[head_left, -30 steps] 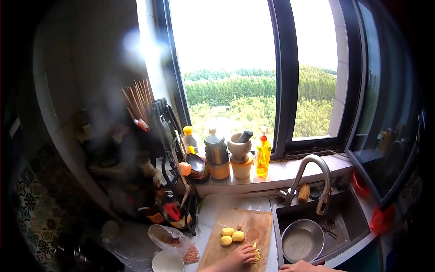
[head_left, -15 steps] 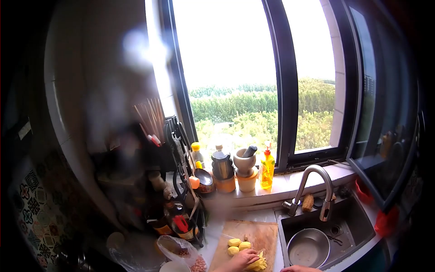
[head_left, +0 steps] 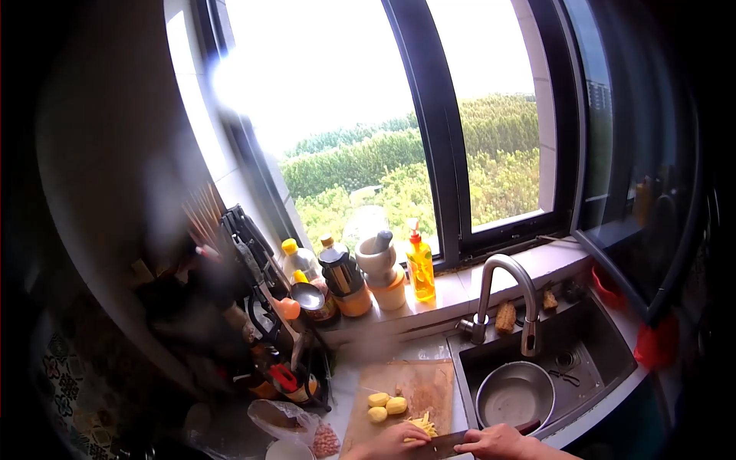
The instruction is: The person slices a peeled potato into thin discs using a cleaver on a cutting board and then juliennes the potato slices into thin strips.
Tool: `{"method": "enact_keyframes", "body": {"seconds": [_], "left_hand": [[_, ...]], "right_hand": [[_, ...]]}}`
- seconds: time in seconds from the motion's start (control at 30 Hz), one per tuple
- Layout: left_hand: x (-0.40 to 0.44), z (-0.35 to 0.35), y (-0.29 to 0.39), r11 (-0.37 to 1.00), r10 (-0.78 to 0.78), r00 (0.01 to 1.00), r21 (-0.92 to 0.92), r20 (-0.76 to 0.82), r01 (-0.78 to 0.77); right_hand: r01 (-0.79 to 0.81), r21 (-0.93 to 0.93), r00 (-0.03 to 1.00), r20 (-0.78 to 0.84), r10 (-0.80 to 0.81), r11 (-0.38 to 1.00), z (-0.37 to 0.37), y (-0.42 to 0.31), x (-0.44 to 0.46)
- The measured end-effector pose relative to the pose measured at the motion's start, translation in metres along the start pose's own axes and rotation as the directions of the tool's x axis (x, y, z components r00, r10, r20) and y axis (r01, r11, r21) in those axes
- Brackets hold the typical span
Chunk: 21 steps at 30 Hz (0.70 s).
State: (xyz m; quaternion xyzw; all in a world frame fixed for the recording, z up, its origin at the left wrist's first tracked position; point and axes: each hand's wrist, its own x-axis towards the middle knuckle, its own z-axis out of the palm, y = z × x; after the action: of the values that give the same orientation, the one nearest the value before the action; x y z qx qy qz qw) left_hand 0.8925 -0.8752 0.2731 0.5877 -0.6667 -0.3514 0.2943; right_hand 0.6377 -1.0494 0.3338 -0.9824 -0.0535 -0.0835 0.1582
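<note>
On the wooden cutting board point(head_left: 379, 383), three peeled yellow potatoes point(head_left: 395, 405) lie beside a small pile of yellow strips point(head_left: 423, 424). My left hand point(head_left: 392, 441) rests at the pile's lower left edge, its bent fingers together on the strips. Just right of the board, my right hand point(head_left: 494, 442) is closed on a knife, whose dark blade point(head_left: 447, 445) reaches left below the pile towards my left fingers. The brown handle end shows past the right hand. The bottom frame edge cuts off both wrists.
A metal basin point(head_left: 515, 395) sits in the sink point(head_left: 602, 345) under a curved faucet point(head_left: 529, 307). Left of the board are a bag of peanuts point(head_left: 325, 441), a white bowl point(head_left: 290, 450) and a utensil rack. Bottles and a mortar point(head_left: 376, 264) line the window sill.
The view has tilted and shifted. My right hand has come further into view, nearer the board, and the knife blade now shows. My left hand is lower beside the strips.
</note>
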Motion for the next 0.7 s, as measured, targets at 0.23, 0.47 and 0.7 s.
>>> {"method": "enact_keyframes", "body": {"seconds": [0.23,0.47,0.7], "left_hand": [[0.010,0.002,-0.020,0.880,0.090,0.931,0.467,-0.354,0.092],[-0.021,0.003,-0.041,0.615,-0.255,0.575,0.328,-0.778,0.717],[-0.025,-0.007,-0.070,0.749,-0.514,0.493,-0.087,-0.702,0.657]], "right_hand": [[0.048,-0.006,0.998,-0.030,-0.048,0.999,-0.019,0.025,-0.043],[-0.046,0.281,0.999,0.009,0.045,0.959,0.001,0.034,-0.076],[-0.124,0.399,0.992,0.065,0.106,0.908,0.019,0.023,-0.069]]}}
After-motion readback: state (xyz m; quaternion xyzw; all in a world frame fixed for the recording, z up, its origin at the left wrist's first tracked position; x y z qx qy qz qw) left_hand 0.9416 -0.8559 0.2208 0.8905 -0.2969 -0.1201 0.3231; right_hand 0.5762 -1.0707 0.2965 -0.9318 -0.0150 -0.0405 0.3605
